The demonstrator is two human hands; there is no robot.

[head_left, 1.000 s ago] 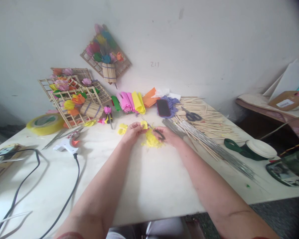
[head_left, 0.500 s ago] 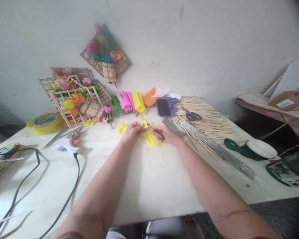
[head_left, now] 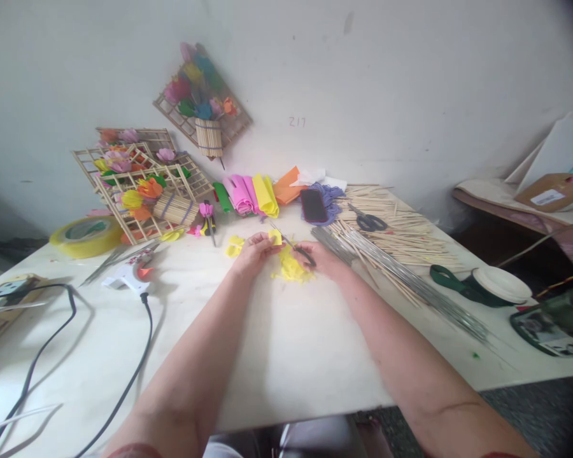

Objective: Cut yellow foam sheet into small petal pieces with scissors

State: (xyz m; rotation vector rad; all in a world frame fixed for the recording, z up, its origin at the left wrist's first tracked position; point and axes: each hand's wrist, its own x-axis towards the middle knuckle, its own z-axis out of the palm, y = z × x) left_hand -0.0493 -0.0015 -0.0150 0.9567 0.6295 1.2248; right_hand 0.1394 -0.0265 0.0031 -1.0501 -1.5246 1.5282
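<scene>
Between the fingers of my left hand [head_left: 256, 253] is a small piece of yellow paper [head_left: 275, 237]. My right hand [head_left: 322, 257] grips scissors with dark handles [head_left: 305, 256]; their blades point up and left, close beside the held piece. Yellow paper scraps [head_left: 292, 267] lie in a loose heap on the table below both hands. Just left of my left hand lie several cut yellow pieces [head_left: 234, 245]. Whether the blades touch the paper, I cannot tell.
A white glue gun [head_left: 127, 277] with a black cord lies left, near a roll of yellow tape [head_left: 88, 236]. Rolled coloured paper [head_left: 266, 196], a phone [head_left: 314, 206], a second pair of scissors [head_left: 370, 221], thin sticks [head_left: 410, 242] and metal wires [head_left: 424, 305] lie behind and right.
Hardly anything differs. Both hands keep nearly the same place, with the yellow piece and the scissors still in them.
</scene>
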